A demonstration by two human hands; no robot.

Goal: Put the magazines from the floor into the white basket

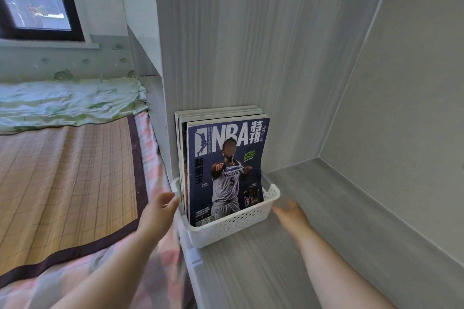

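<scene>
Mags: the magazines (226, 165) are standing upright in the white basket (233, 223), NBA cover facing out. They're leaning back twd the side panel (226, 45), which prob. is what's propping them.
Basket: sitting on the grey shelf top (326, 221), tucked into the left corner, right beside the bed mat (62, 170).
L hand: the left hand (160, 208) is hovering at the basket's left end, fingers loose, gripping nothing. Touching the rim or just beside it, can't tell.
R hand: the right hand (288, 208) is lying low at the basket's right end, blurred, so can't tell how the fingers are set.
Why both sides: prob. flanking the basket to steady or square it.
Progress: no loose mags showing and the floor is out of view; looking abt done.
</scene>
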